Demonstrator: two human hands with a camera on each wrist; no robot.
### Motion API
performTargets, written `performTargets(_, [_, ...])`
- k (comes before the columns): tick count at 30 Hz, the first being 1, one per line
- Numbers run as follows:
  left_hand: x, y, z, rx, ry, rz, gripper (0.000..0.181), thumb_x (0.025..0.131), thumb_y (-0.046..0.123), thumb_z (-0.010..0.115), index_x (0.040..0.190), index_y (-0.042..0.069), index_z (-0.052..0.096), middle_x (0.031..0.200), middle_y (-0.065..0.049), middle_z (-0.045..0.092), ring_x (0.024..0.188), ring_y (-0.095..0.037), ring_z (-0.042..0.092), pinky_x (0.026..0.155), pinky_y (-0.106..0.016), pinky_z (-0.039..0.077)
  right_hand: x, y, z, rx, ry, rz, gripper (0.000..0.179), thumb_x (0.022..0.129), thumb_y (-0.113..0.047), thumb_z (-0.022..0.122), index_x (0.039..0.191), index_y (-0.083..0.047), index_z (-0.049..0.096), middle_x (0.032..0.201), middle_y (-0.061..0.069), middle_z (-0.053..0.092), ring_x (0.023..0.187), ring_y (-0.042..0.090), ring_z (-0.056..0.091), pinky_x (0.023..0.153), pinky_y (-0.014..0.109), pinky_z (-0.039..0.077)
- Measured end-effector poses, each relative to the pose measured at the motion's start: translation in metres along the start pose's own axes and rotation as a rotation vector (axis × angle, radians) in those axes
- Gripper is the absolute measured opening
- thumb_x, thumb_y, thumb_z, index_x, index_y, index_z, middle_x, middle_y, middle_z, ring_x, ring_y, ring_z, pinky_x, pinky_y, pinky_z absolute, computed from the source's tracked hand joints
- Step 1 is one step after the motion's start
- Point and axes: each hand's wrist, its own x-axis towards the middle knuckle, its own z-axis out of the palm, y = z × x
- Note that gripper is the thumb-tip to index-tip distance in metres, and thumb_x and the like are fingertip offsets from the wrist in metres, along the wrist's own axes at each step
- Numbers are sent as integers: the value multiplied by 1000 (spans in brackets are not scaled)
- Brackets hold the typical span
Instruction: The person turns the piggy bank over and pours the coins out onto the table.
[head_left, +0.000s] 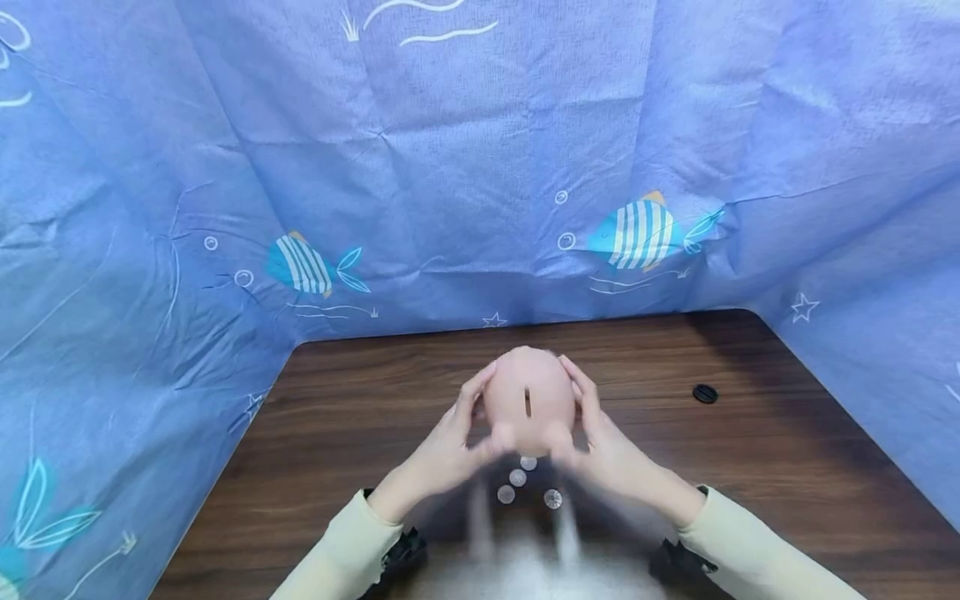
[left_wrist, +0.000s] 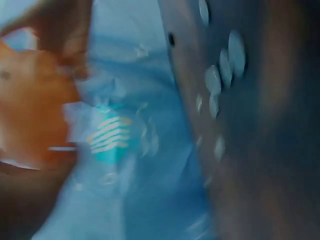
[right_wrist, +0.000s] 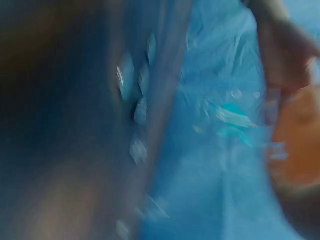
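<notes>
A pink piggy bank with a dark coin slot on its upper side is held up over the table between both hands. My left hand grips its left side, thumb near the front and fingers round the far side. On the opposite side my right hand grips it the same way. Several silvery coins lie on the table below, some partly hidden by the bank. Both wrist views are blurred; the bank looks orange there, clear of the tabletop and the scattered coins.
A small black oval plug lies on the right part of the dark wood-grain table. Blue curtains printed with fish hang round the back and sides. Light glares off the table's near edge.
</notes>
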Motion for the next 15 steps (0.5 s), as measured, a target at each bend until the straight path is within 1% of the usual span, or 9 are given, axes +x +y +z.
performTargets(2, [-3, -6, 6, -174, -51, -341, 66, 106, 52, 42, 159, 27, 13, 146, -27, 46, 116, -31, 63, 97, -43, 53, 1, 5, 7, 184, -35, 326, 85, 104, -53, 46, 159, -11, -4, 153, 34, 27, 108, 28, 64, 94, 36, 54])
performTargets(3, [-3, -8, 8, -248, -65, -486, 63, 107, 51, 39, 160, 29, 12, 146, -27, 46, 114, -31, 64, 96, -44, 53, 3, 6, 10, 258, -41, 455, 81, 106, -52, 41, 159, -13, -6, 151, 35, 26, 99, 28, 66, 86, 39, 57])
performTargets(4, [-3, -10, 10, -304, -75, -590, 61, 108, 51, 36, 159, 30, 12, 145, -29, 46, 112, -33, 64, 95, -44, 54, 4, 7, 12, 315, -47, 555, 80, 106, -54, 37, 159, -13, -7, 150, 38, 24, 93, 30, 67, 81, 43, 58])
performTargets(5, [-2, -11, 11, -351, -82, -666, 60, 108, 52, 34, 159, 29, 12, 146, -30, 44, 110, -35, 65, 93, -46, 55, 5, 8, 14, 379, -51, 630, 82, 105, -56, 37, 158, -13, -8, 149, 39, 21, 86, 31, 67, 74, 46, 59])
performTargets(6, [-2, -12, 12, -395, -85, -712, 60, 108, 52, 33, 159, 29, 11, 149, -30, 39, 113, -37, 63, 94, -48, 54, 6, 8, 15, 413, -49, 668, 84, 104, -58, 36, 158, -12, -9, 149, 40, 18, 87, 33, 67, 73, 49, 59])
performTargets(7, [-2, -13, 12, -417, -84, -732, 62, 108, 53, 33, 160, 28, 10, 149, -31, 38, 114, -38, 62, 95, -49, 54, 7, 8, 16, 415, -47, 681, 86, 104, -60, 36, 158, -11, -10, 149, 41, 18, 87, 34, 67, 72, 49, 60])
performTargets(11, [0, -13, 11, -432, -72, -720, 63, 107, 54, 34, 160, 28, 10, 150, -29, 36, 117, -38, 61, 97, -50, 52, 10, 7, 13, 395, -40, 678, 85, 104, -61, 36, 159, -13, -8, 147, 40, 24, 88, 37, 67, 71, 45, 60])
performTargets(13, [0, -12, 10, -432, -74, -713, 64, 107, 54, 34, 160, 28, 10, 150, -29, 36, 118, -38, 60, 97, -50, 52, 10, 6, 11, 386, -49, 680, 83, 104, -60, 35, 159, -14, -8, 145, 39, 29, 90, 41, 67, 72, 43, 59])
performTargets(15, [0, -12, 9, -435, -81, -714, 64, 107, 54, 34, 160, 27, 9, 150, -29, 36, 118, -38, 60, 98, -50, 52, 10, 7, 11, 387, -64, 683, 83, 105, -59, 34, 159, -14, -9, 144, 39, 31, 91, 42, 67, 74, 43, 59])
